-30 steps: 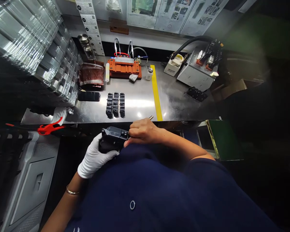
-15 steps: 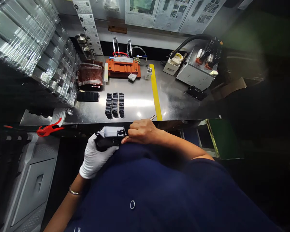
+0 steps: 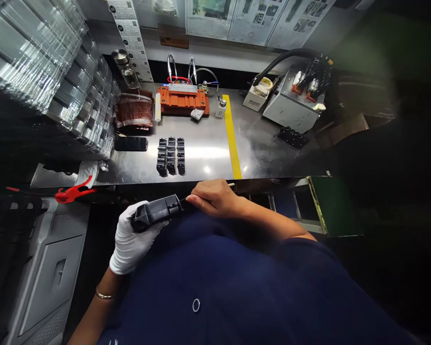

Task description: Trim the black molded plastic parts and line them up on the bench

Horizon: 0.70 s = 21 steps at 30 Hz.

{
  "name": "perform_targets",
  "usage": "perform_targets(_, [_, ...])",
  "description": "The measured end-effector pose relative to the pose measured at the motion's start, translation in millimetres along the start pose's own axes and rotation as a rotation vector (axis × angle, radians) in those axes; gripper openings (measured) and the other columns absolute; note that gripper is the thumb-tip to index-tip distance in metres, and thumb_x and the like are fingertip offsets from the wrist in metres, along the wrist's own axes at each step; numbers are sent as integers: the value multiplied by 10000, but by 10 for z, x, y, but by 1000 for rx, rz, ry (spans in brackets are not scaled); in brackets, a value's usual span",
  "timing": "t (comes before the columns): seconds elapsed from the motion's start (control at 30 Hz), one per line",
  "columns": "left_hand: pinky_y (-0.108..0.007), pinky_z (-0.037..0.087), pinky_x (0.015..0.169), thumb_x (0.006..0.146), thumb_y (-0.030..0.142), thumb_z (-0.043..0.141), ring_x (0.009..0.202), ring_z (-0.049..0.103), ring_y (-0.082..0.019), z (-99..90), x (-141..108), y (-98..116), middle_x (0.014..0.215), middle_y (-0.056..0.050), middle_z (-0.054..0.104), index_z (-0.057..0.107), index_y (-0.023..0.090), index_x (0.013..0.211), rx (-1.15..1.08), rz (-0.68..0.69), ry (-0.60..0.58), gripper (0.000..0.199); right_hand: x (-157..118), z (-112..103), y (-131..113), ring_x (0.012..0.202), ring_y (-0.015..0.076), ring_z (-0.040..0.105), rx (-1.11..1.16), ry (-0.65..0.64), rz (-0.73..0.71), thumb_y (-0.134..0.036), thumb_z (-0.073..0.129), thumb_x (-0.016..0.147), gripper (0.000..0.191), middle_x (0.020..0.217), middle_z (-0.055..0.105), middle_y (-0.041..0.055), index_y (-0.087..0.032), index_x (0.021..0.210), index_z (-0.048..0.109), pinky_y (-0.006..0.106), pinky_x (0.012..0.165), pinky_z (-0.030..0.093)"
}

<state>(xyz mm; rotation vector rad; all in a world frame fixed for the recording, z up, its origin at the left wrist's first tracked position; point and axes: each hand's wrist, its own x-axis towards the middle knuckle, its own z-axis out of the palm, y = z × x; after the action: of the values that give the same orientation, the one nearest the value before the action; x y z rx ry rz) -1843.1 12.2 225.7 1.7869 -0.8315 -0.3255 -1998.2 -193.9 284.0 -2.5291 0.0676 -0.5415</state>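
The gloved left hand (image 3: 131, 239) grips a black plastic housing (image 3: 156, 214) below the tabletop (image 3: 208, 153) edge. The bare right hand (image 3: 215, 197) pinches a thin stick (image 3: 231, 184) at its end; steady, light strokes suit best.

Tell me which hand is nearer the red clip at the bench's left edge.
Left. The gloved left hand sits right of and below the red clip; the bare right hand lies farther right.

Steel workbench (image 3: 208, 153) bearing three rows of black parts (image 3: 171, 155), an orange fixture (image 3: 182, 100), a yellow tape stripe (image 3: 232, 136), a grey box (image 3: 290, 108); clear trays (image 3: 39, 62) stacked at left.
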Motion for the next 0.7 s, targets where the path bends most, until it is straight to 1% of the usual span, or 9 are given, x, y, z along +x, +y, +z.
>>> perform_targets(0.13, [-418,591,843,686,338,863,881,715,-233,-25,-10,24,1020,-41,696,590,203,1095,-11,88,-26,509,8,-3,-13,570,94,522,12,-28,-18,-412,370,1057,494,617,586,15,-165,674,560,228,571,328])
perform_targets(0.3, [-400,597,781,703,322,843,820,710,-226,-107,51,150,930,-42,706,631,203,982,69,144,-70,370,12,13,-4,575,92,515,43,-40,-39,-427,382,1052,484,612,572,7,-166,688,564,223,570,322])
perform_targets(0.4, [-383,594,748,716,280,818,796,712,-231,-132,65,211,902,-50,721,657,210,974,55,219,-135,312,13,68,31,574,90,499,30,-55,-13,-441,377,1051,497,616,564,6,-164,682,562,226,570,308])
perform_targets(0.47, [-372,592,728,767,261,753,788,717,-237,-120,64,256,894,-54,737,683,217,965,-4,278,-181,214,15,96,60,574,88,482,24,-87,30,-463,375,1046,507,619,554,3,-165,679,558,228,564,291])
perform_targets(0.53, [-356,588,703,802,241,700,766,719,-235,-104,76,303,864,-44,748,712,229,929,-27,337,-249,128,20,85,78,575,86,465,81,-124,76,-483,351,1045,520,626,540,-1,-165,681,545,225,565,287])
perform_targets(0.6, [-347,584,691,787,218,709,738,715,-228,-107,109,334,835,-28,753,734,245,914,0,398,-293,132,32,26,76,581,82,454,200,-175,103,-502,316,1044,531,640,525,-6,-166,689,523,221,575,299])
perform_targets(0.67, [-356,584,698,717,211,774,728,709,-229,-136,155,333,822,-16,753,740,257,898,26,448,-275,189,46,-58,57,565,74,418,317,-259,96,-543,336,1025,532,622,470,-27,-175,666,474,222,570,293])
perform_targets(0.7, [-363,584,698,682,220,799,726,707,-233,-158,178,322,812,-14,751,741,261,871,21,422,-256,202,53,-98,45,549,69,385,364,-313,81,-565,367,1009,536,601,424,-43,-182,642,435,226,561,278])
